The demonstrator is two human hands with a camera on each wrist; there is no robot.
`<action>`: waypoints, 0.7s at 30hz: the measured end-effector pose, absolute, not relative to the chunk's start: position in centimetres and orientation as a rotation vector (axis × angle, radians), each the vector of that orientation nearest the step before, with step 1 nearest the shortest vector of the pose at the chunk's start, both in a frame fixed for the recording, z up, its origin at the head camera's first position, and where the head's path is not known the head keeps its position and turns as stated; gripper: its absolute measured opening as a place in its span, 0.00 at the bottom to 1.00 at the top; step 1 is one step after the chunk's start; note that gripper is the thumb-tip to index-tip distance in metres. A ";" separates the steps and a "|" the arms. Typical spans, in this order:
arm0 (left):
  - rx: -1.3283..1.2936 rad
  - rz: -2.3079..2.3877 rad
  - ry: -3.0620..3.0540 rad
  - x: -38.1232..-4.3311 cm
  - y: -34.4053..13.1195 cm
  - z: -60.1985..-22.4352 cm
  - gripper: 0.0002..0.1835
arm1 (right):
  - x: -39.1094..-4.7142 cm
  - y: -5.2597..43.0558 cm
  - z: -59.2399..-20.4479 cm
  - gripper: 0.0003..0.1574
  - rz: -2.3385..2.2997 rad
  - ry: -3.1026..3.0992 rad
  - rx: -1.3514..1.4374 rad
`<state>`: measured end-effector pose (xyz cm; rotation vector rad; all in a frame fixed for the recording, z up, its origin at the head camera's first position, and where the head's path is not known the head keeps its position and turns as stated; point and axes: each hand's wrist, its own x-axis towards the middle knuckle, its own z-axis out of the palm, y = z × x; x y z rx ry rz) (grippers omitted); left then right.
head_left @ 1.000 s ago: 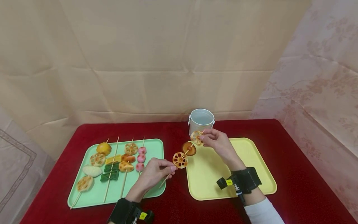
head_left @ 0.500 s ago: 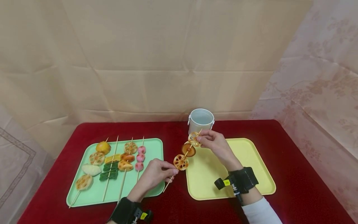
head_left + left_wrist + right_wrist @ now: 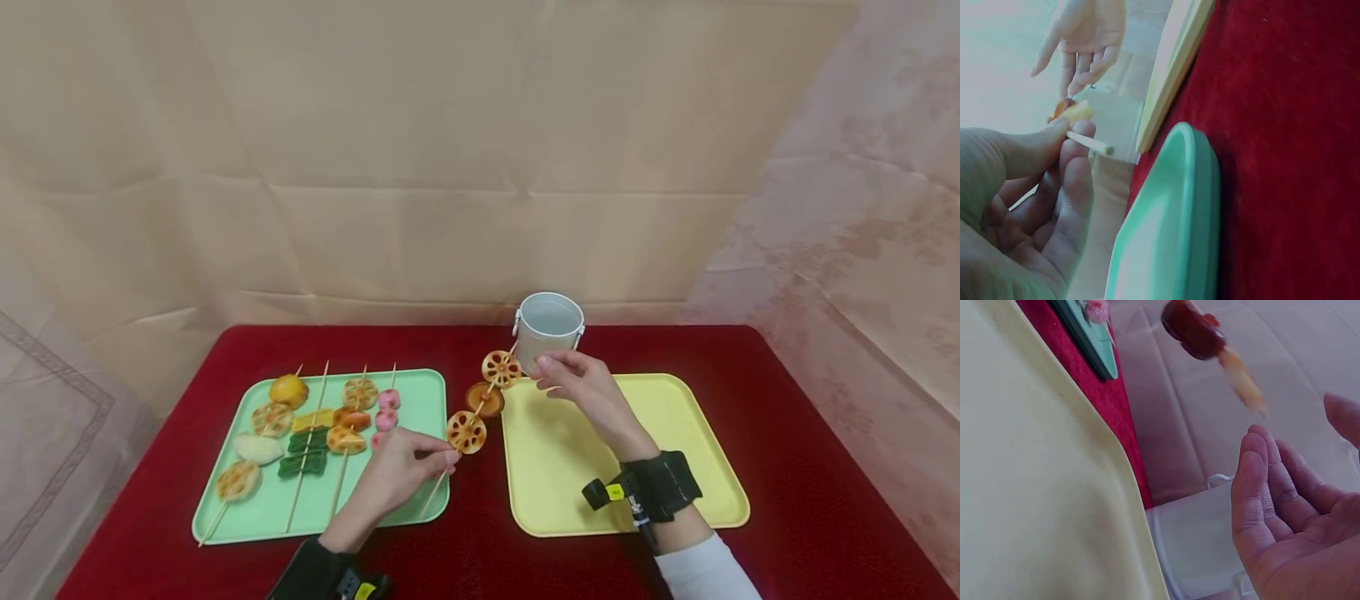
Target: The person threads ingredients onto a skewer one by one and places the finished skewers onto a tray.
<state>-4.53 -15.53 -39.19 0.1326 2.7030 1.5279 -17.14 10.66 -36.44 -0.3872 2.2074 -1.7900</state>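
My left hand (image 3: 401,473) pinches the lower stick of a skewer (image 3: 467,432) between thumb and fingers, as the left wrist view (image 3: 1035,187) also shows. On that skewer are two lotus root slices with a round brown piece (image 3: 486,401) between them. It slants up and away, held above the gap between two trays. My right hand (image 3: 592,392) is apart from the skewer, just right of its top slice. In the right wrist view its fingers (image 3: 1254,487) are loosely bent, thumb apart, with nothing between them.
A green tray (image 3: 435,400) at left bears several skewers with lotus root, green vegetable pieces (image 3: 303,450) and pink balls (image 3: 386,418). A yellow tray (image 3: 637,467) lies at right. Behind it stands a white bucket (image 3: 546,329) with a handle, near the red table's back edge.
My right hand has let go of the skewer's top slice. My left hand has carried the skewer a little to the left, away from the right hand.
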 end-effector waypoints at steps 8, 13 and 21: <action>-0.023 1.392 2.845 -3.5 -16.7 -39.7 0.06 | -17.1 10.9 -36.7 0.36 -1.765 2.219 -0.396; -0.065 1.334 2.877 -3.0 -17.5 -40.3 0.05 | -17.0 10.8 -36.8 0.35 -1.774 2.218 -0.399; -0.178 1.259 2.930 -2.7 -18.5 -40.6 0.04 | -17.1 10.5 -36.8 0.36 -1.734 2.236 -0.407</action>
